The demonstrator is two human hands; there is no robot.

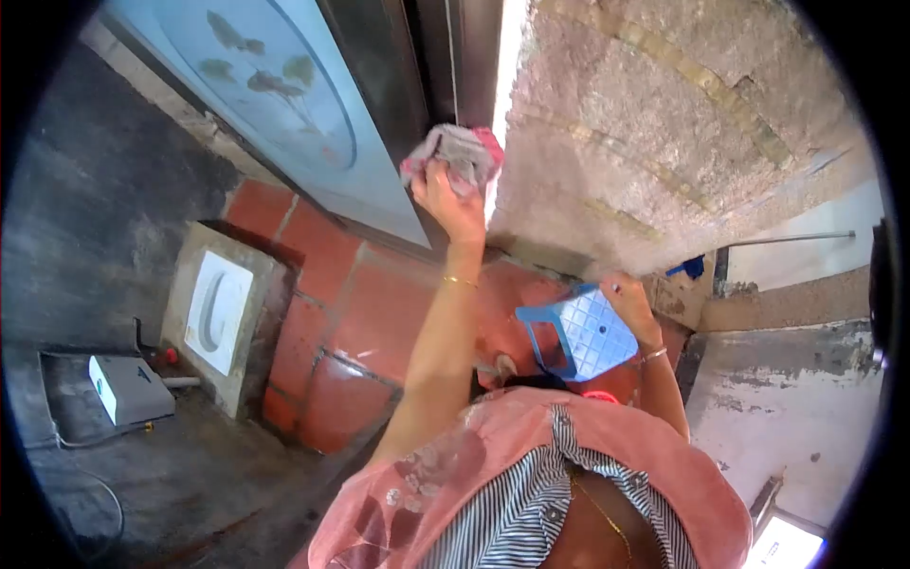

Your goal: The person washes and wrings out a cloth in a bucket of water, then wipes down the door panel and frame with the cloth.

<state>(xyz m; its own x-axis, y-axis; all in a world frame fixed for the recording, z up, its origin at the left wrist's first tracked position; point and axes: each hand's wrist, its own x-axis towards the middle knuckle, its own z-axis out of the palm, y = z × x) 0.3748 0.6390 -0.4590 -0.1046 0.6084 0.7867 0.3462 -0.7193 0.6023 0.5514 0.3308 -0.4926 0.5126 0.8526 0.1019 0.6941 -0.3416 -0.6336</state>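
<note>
My left hand [449, 204] is raised with its fingers closed on a pink and grey cloth [462, 156]. The cloth lies against the dark door frame [439, 71], beside the edge of the light-blue door panel [355, 185]. At the right, my right hand [630, 303] grips the edge of a small blue plastic stool [595, 334]. The stool is tilted, its patterned top facing me.
A white squat toilet [220, 311] sits in a raised block at the left, on red floor tiles [374, 308]. Near it are a white box [133, 390] and a hose. A rough wall [645, 114] rises at the right, with a metal bar [791, 239] beyond.
</note>
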